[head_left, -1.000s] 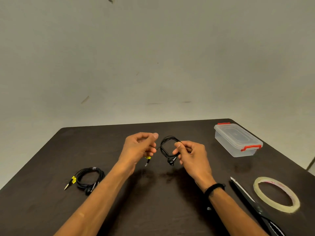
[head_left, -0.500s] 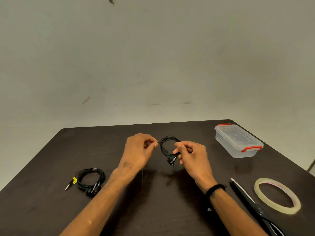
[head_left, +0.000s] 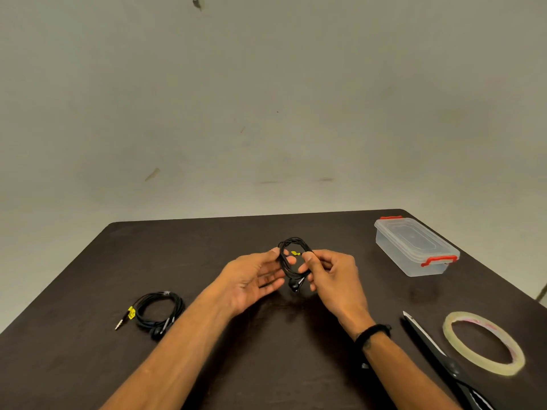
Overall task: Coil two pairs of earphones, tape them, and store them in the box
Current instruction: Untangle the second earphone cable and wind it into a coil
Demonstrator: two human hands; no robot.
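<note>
Scissors (head_left: 441, 355) lay nearest, rt edge of tabletop (head_left: 236, 365), blades shut, tip pointing away; tape roll (head_left: 484, 343) flat just beside them on the rt. Both parked by the rt arm, prob. for quick reach once coil is ready. Not yet used on the held coil, by the look of it.

Near left: first earphone coil (head_left: 158, 312) resting flat on tabletop, yellow tag and plug poking out to the left, buds at near side. What looked like a bit of tape seen at its far edge, so judged done and set aside, well apart from the work zone.

Mid-tabletop, raised above the surface: second earphone coil (head_left: 294, 260) held upright between both hands. Right hand (head_left: 333, 275) – grip clenched on coil, thumb and fingers pinching the rt side of the loops to stop them springing open. Left hand (head_left: 254, 276) – grip released, palm up, fingers nearly straight, thumb and fingertips only touching the left side, steadying. Yellow tag visible inside loop; buds hanging below.

Far right: box (head_left: 414, 247), clear, lid on, red clips. Still to be opened before storing. Judged: winding finished, taping next.
</note>
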